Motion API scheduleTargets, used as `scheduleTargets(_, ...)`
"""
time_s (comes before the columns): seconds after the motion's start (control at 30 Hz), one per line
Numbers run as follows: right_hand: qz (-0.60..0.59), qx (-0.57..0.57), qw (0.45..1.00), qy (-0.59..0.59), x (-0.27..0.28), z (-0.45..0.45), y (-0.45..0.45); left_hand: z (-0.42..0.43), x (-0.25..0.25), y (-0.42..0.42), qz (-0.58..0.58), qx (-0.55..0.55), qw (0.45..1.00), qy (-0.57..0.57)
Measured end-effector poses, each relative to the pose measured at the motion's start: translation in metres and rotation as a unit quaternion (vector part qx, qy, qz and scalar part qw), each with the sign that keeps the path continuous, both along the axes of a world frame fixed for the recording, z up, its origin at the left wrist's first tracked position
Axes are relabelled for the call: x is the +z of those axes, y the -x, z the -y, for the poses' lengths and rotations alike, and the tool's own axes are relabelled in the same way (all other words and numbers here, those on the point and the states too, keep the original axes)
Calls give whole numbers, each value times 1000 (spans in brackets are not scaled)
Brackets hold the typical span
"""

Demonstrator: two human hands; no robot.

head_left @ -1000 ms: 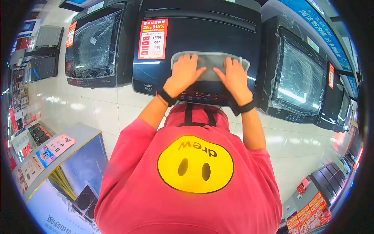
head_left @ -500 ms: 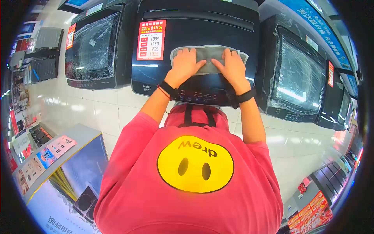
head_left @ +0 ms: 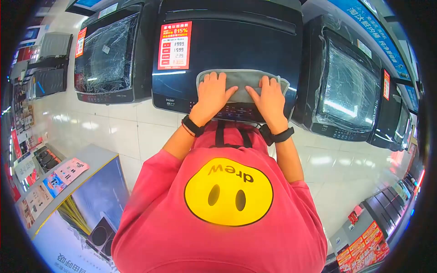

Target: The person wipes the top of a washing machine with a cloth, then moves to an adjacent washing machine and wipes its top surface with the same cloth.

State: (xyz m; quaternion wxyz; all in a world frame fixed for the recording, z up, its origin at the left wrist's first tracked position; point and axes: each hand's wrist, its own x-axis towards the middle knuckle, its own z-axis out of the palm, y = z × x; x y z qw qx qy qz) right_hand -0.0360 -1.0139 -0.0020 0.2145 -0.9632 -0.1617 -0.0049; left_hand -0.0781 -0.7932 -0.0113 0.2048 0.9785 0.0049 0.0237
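Along the near part of the black washing machine's top [head_left: 236,43], just forward of the control panel [head_left: 239,110], a grey cloth [head_left: 238,81] with a pale edging lies beneath both hands, its long axis running side to side across the person's front. The left hand [head_left: 213,94] covers its left part and the right hand [head_left: 270,99] its right part, so neither is nearer: each rests on the cloth, with a bare grey stretch of it between them. Both hands are open, palms down, fingers laid forward towards the far edge, and the thumbs angle inward towards each other without touching; neither appears to pinch or clutch the fabric, though what the palms do underneath is hidden. Forward and to the left of the cloth, near its left end but apart from it, is a red and white price label [head_left: 175,45], closer to the left hand than to the right. Film-wrapped machines stand on either side, one to the left [head_left: 107,52] and one to the right [head_left: 349,84], both clear of the hands
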Motion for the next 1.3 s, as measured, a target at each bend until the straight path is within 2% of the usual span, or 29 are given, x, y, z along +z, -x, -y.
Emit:
scheduleTargets(0.13, 37, -7, 999, -11, -7, -2, -21, -2, -8, -23, 59, 3, 998, -12)
scheduleTargets(0.4, 38, -19, 999, 2, -10, -6, -55, -12, -17, -57, 60, -6, 998, -7)
scheduleTargets(0.5, 47, -13, 998, -46, -8, 3, -48, -10, -14, -50, 75, 2, 997, -16)
scheduleTargets(0.57, 11, -5, 996, -87, 12, 6, -39, -8, -13, -46, 79, 5, 997, -24)
scheduleTargets(0.67, -57, 25, 972, -225, 94, 0, -17, -7, -13, -42, 60, 3, 998, -18)
scheduleTargets(0.73, -107, 73, 953, -273, 155, -2, -1, -10, -12, -43, 44, -1, 999, -10)
scheduleTargets(0.8, -69, 149, 931, -325, 202, -1, 10, -11, -8, -40, 1, -9, 1000, -13)
scheduleTargets(0.9, -85, 243, 888, -380, 260, 6, 20, -11, -3, -34, -26, -22, 999, -17)
scheduleTargets(0.97, -80, 267, 822, -497, 267, 2, 36, -13, -5, -29, -23, -31, 999, -7)
scheduleTargets(1.03, -73, 228, 782, -576, 272, -11, 58, -13, -3, -33, -18, -33, 999, -10)
scheduleTargets(1.17, -142, 194, 798, -553, 307, -9, 64, -15, -4, -35, -25, -36, 999, 12)
scheduleTargets(1.3, -117, 205, 789, -567, 295, -7, 65, -16, -3, -27, -32, -38, 999, 8)
